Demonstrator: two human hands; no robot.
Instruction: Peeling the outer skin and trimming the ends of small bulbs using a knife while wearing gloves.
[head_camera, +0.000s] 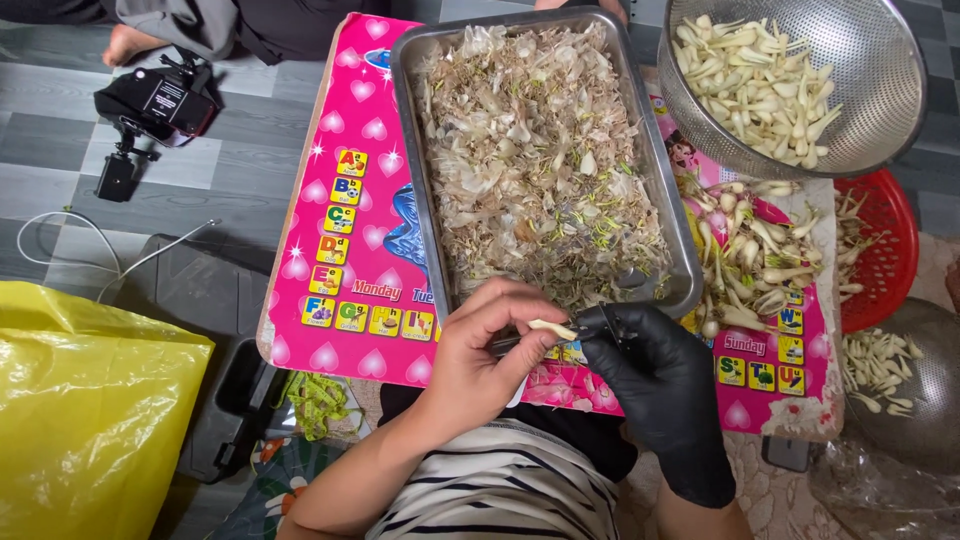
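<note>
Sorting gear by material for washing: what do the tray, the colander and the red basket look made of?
Tray: likely stainless steel, dull brushed grey with soft reflections. Colander: metal too, shinier, with fine perforations throughout. Red basket: apparently plastic, uniform bright colour, moulded lattice.

Hands work at the near edge of a pink board (350, 130), hemmed in by a steel tray (412, 150) heaped with peelings just beyond the fingers. A pile of unpeeled bulbs (755, 255) crowds the board's right edge, with a metal colander (890, 90) overhanging its far right corner and a red basket (890, 260) beside it. The board's left strip lies open.
</note>
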